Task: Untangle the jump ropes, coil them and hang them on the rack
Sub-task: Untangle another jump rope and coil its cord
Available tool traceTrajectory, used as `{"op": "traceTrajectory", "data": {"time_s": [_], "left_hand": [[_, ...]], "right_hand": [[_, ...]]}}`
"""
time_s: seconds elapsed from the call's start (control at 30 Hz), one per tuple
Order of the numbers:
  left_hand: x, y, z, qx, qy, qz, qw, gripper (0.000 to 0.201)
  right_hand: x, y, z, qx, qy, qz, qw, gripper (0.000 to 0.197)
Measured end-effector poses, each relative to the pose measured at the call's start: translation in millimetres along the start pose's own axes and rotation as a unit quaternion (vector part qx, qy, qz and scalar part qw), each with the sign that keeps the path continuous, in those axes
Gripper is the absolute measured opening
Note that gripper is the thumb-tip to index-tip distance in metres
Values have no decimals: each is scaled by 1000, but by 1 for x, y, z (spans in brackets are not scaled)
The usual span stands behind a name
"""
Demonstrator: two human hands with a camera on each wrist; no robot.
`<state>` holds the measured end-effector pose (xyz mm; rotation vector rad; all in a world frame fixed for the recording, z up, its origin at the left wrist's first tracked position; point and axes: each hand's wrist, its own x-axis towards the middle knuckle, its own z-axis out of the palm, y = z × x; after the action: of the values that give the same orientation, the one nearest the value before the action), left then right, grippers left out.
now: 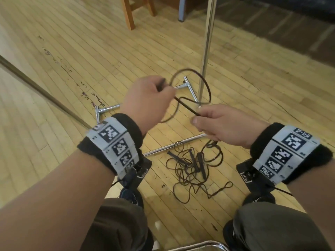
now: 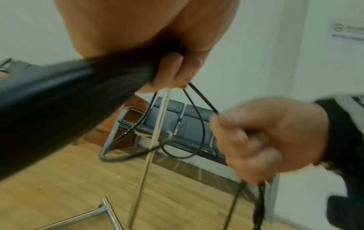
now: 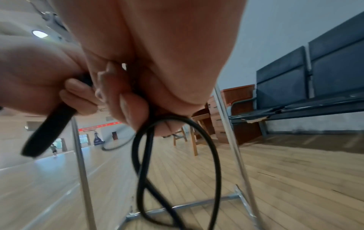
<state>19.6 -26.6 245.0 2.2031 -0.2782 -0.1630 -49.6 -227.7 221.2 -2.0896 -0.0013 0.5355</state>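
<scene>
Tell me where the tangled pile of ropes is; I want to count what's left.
In the head view the tangled pile lies on the wooden floor between the person's knees, just nearer than the rack base, below the right hand.

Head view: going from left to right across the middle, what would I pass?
Dark floor stripe → left hand gripping a rope handle → looped jump rope → right hand pinching the rope. The rack's chrome pole overlaps the loop, so I leave it out.

Thin dark jump rope (image 1: 192, 91) looped midair, tangled ropes (image 1: 192, 169) beside chrome rack (image 1: 205, 57)
</scene>
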Motion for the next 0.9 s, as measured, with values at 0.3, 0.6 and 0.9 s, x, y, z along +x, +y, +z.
{"op": "traceTrajectory", "data": {"time_s": [0.3, 0.6, 0.9], "left_hand": [[36, -50, -56, 7, 213, -139, 967, 15], [5, -8, 1, -64, -121, -10, 990, 16], [0, -3, 17, -12, -262, 5, 965, 18]], "right_hand": [[-5, 71, -34, -286, 1, 216, 934, 26], [-4, 5, -17, -261, 21, 28, 965, 32], [-15, 13, -19, -125, 32, -22, 991, 25]]}}
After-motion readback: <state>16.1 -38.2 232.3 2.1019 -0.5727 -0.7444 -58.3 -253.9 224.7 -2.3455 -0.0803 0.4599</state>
